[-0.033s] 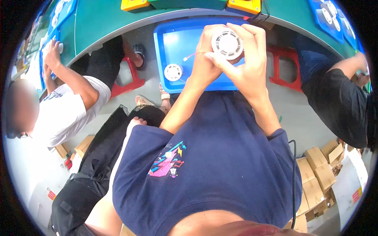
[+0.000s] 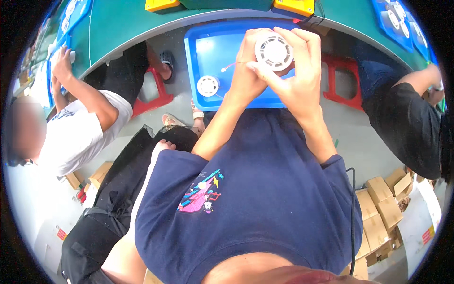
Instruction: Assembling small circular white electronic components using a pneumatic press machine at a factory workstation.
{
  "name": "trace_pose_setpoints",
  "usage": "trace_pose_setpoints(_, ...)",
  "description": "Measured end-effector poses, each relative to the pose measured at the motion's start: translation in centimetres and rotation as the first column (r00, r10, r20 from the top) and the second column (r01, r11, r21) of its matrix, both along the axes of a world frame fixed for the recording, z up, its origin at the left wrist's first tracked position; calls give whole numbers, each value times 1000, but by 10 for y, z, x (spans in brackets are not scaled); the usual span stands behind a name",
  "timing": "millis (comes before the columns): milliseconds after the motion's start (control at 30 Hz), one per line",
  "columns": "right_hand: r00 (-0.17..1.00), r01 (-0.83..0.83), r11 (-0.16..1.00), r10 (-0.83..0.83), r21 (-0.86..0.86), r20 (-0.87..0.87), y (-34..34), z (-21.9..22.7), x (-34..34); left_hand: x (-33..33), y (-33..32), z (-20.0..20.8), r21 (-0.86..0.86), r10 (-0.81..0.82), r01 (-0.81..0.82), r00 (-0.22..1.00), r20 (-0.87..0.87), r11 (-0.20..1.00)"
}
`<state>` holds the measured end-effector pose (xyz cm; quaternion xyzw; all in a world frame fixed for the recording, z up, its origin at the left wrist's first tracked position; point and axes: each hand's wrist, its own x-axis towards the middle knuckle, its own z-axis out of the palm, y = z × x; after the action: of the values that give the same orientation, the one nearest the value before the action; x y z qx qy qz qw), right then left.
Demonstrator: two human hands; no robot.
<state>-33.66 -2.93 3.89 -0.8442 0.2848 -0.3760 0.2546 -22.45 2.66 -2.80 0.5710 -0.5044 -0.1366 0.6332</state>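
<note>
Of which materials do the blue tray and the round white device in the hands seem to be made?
Blue tray: probably moulded plastic, smooth and slightly glossy; even colour, rounded corners and a bright reflection suggest it.
Round white device: likely hard plastic, smooth-looking; its neat ring of slots looks moulded, though painted metal cannot be excluded.

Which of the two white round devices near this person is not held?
The device at left in the blue tray; the other device is held by the left hand and right hand.
</note>
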Motion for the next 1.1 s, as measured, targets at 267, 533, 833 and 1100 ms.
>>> trace_pose_setpoints(267,999,-5,999,7,52,-45,2,-7,-1,4,1,-7,27,-36,36,999,13,999)
trace_pose_setpoints(533,1000,-1,988,-4,157,31,8,-10,-4,5,0,-8,15,-75,76,995,-73,997)
trace_pose_setpoints(833,998,-31,989,22,146,66,2,-8,3,16,-2,-1,34,-104,106,993,-57,994)
trace_pose_setpoints(1100,982,-89,936,27,340,185,5,-6,29,33,3,-1,-6,27,-27,998,56,1000)
